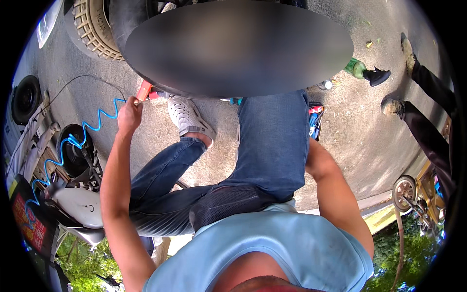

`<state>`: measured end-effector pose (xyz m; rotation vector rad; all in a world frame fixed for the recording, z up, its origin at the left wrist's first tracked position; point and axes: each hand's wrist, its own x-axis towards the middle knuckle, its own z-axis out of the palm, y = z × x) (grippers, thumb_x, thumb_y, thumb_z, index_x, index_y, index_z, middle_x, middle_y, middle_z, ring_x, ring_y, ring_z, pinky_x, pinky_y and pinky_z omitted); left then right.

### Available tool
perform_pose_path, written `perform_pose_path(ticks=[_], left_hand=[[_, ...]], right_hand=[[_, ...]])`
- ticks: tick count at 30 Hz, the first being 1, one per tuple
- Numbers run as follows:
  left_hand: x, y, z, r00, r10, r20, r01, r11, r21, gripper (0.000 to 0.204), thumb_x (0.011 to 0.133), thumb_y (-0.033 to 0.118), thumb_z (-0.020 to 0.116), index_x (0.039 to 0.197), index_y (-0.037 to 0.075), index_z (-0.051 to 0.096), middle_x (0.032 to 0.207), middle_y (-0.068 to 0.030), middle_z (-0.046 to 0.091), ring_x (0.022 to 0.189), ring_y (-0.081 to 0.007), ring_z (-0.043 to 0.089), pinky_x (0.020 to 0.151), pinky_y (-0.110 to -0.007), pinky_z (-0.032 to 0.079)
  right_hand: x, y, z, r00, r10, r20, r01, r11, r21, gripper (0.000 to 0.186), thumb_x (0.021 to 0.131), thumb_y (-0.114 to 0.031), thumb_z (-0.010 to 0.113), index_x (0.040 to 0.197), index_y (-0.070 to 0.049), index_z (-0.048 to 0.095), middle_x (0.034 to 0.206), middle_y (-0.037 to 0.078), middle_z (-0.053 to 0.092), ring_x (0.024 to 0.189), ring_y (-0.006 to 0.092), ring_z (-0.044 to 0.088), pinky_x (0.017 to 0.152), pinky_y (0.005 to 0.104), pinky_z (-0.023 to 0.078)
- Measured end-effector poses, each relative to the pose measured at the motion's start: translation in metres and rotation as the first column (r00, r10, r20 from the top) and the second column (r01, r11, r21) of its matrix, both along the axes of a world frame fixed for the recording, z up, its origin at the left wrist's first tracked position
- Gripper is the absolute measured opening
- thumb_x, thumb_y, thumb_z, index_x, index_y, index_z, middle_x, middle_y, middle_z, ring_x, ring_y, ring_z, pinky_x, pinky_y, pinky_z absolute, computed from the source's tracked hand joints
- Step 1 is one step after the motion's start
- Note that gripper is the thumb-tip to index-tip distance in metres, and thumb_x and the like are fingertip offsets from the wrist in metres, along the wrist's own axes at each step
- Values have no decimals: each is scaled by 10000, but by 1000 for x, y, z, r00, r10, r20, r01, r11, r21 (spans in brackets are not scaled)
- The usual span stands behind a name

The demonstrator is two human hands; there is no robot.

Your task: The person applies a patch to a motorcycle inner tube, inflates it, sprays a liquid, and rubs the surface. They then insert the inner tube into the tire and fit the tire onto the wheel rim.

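Note:
My left hand is closed round the lower end of a red air tool, whose exact kind I cannot make out. A blue coiled air hose runs from beside that hand toward the lower left. My right forearm passes behind my raised right knee, which hides the hand and its fingers. Close to that knee lies a red and blue item, partly covered. A large blurred oval hides the area in front of my knees.
A tyre stands at the upper left. Black round parts and a white scooter-like body are at the left. A green bottle lies at the right, near another person's dark-trousered legs. A small wheel is at the lower right.

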<state>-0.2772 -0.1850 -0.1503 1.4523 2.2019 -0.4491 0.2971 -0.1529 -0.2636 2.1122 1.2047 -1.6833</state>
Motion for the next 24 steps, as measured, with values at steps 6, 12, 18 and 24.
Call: perform_pose_path(ticks=[6, 12, 18, 24], left_hand=[[205, 117, 176, 792, -117, 599, 247, 959, -139, 270, 958, 256, 724, 977, -13, 700, 809, -153, 721, 760, -266, 722, 694, -383, 552], [218, 185, 212, 559, -192, 806, -419, 774, 475, 129, 967, 126, 741, 1049, 30, 718, 853, -43, 724, 798, -118, 697, 708, -272, 562], [174, 150, 175, 158, -51, 986, -919, 358, 166, 136, 1016, 142, 593, 918, 48, 585, 739, -19, 509, 645, -159, 499, 621, -312, 438], [144, 143, 110, -195, 411, 891, -888, 312, -338, 267, 1053, 207, 465, 1195, 36, 614, 1116, -75, 633, 1054, -228, 597, 989, -417, 477]], right_hand=[[5, -6, -10, 999, 24, -27, -23, 999, 39, 213, 980, -139, 679, 1162, -30, 678, 960, 71, 711, 821, 156, 657, 723, 314, 534], [50, 41, 21, 936, -240, -258, 323, 879, 351, 221, 967, -139, 719, 1157, -35, 672, 946, 66, 710, 783, 144, 651, 685, 304, 529], [64, 171, 239, 816, -273, -509, 563, 574, 595, 115, 951, -143, 753, 944, -71, 664, 709, -1, 629, 553, 51, 533, 464, 218, 397], [40, 215, 279, 839, -28, -543, 433, 638, 637, 149, 951, -161, 764, 926, -83, 640, 686, -27, 579, 549, 55, 539, 468, 224, 411]])
